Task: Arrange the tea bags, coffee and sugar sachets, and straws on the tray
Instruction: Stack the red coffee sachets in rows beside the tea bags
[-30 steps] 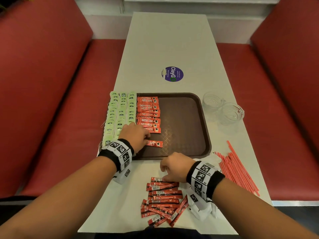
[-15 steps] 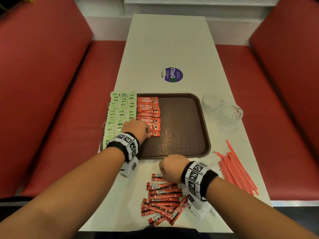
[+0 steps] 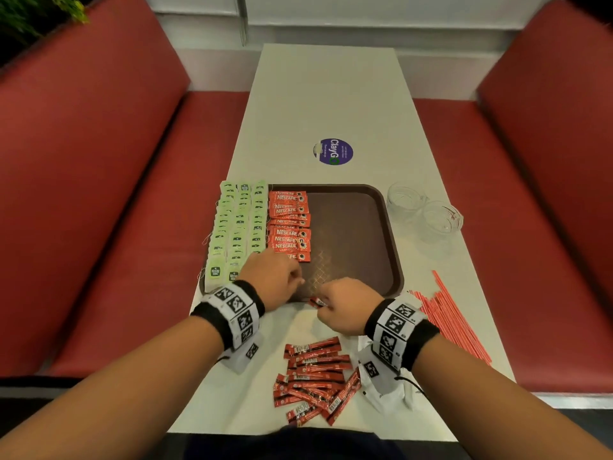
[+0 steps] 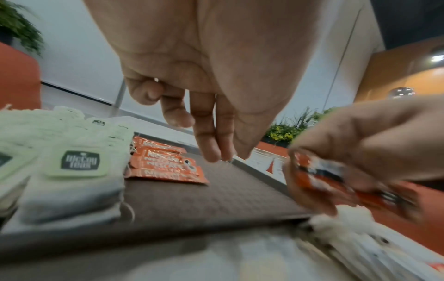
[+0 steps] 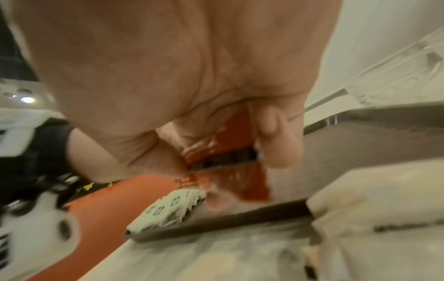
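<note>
Tea bags (image 3: 237, 229) and a coffee sachet column (image 3: 289, 224) already laid on tray (image 3: 381, 234); right hand (image 3: 345, 303) fingers pinching one more sachet (image 3: 317, 302) at tray's near edge; left hand (image 3: 272, 277) fingers loose, empty; bench pile (image 3: 315, 376) and straws (image 3: 451, 323) still waiting

"NESCAFE" on coffee sachets (image 3: 289, 224), "ClayGo" sticker (image 3: 332, 152), seemingly "McCoy" tea bags (image 4: 72, 178).
</note>
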`<state>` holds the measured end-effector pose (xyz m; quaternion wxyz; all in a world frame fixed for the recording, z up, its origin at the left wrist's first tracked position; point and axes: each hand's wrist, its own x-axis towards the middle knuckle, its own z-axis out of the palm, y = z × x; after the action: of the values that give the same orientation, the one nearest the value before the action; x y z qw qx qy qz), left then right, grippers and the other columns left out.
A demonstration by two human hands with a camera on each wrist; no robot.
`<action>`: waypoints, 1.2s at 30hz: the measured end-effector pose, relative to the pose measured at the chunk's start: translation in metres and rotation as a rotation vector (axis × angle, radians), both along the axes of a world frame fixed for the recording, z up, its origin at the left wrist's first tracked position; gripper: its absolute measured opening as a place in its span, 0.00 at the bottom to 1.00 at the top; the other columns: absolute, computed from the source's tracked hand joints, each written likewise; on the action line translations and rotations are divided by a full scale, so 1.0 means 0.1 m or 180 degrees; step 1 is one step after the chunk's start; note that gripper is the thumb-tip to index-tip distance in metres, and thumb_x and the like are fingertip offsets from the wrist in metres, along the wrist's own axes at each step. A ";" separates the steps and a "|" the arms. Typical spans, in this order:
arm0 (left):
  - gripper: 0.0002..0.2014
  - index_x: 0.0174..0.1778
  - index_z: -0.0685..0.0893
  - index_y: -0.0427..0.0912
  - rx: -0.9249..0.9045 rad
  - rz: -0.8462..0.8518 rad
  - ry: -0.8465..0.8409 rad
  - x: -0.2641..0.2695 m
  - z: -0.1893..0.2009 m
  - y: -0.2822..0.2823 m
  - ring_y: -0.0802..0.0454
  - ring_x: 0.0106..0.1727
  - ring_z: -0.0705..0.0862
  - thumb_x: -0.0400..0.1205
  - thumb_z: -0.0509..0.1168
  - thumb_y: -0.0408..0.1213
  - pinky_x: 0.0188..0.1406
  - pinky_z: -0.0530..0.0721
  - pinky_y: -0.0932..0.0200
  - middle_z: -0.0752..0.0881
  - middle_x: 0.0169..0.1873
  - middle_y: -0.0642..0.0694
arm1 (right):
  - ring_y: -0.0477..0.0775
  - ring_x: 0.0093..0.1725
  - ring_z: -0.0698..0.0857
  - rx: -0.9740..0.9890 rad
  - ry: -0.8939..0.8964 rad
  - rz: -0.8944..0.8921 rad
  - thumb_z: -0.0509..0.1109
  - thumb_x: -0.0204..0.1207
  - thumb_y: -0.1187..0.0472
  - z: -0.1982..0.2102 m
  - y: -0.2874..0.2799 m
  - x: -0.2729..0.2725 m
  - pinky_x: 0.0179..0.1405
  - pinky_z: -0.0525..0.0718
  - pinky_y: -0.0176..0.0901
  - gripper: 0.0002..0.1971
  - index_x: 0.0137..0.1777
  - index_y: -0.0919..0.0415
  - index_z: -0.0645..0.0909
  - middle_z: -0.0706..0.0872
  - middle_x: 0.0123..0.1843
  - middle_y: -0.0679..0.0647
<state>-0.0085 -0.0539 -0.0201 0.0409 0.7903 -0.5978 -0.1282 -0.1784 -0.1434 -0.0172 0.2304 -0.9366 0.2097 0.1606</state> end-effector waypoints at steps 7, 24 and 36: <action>0.19 0.57 0.86 0.55 0.0697 -0.1070 0.0228 -0.36 -0.18 0.31 0.52 0.55 0.78 0.79 0.65 0.64 0.54 0.75 0.51 0.87 0.52 0.56 | 0.53 0.34 0.75 0.0209 -0.0313 -0.0665 0.65 0.78 0.59 0.04 -0.05 -0.29 0.35 0.71 0.45 0.14 0.33 0.52 0.65 0.75 0.33 0.49; 0.05 0.38 0.85 0.52 -0.0379 -0.1033 0.0163 -0.27 -0.04 0.34 0.52 0.44 0.80 0.77 0.66 0.47 0.46 0.80 0.51 0.83 0.39 0.55 | 0.51 0.50 0.82 0.0477 -0.0310 -0.0420 0.60 0.88 0.46 0.08 0.02 -0.25 0.55 0.81 0.49 0.18 0.58 0.57 0.86 0.83 0.50 0.51; 0.15 0.49 0.84 0.57 -0.0895 -0.0835 0.0238 -0.13 -0.02 0.35 0.58 0.52 0.77 0.76 0.66 0.62 0.51 0.71 0.58 0.84 0.48 0.61 | 0.46 0.39 0.78 0.0408 -0.0414 -0.0477 0.64 0.87 0.57 0.09 -0.02 -0.09 0.37 0.70 0.37 0.17 0.36 0.43 0.69 0.76 0.37 0.42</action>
<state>-0.0216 -0.0193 -0.0219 0.1560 0.6867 -0.7058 -0.0770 -0.1875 -0.1458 -0.0081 0.3143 -0.9100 0.2530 0.0949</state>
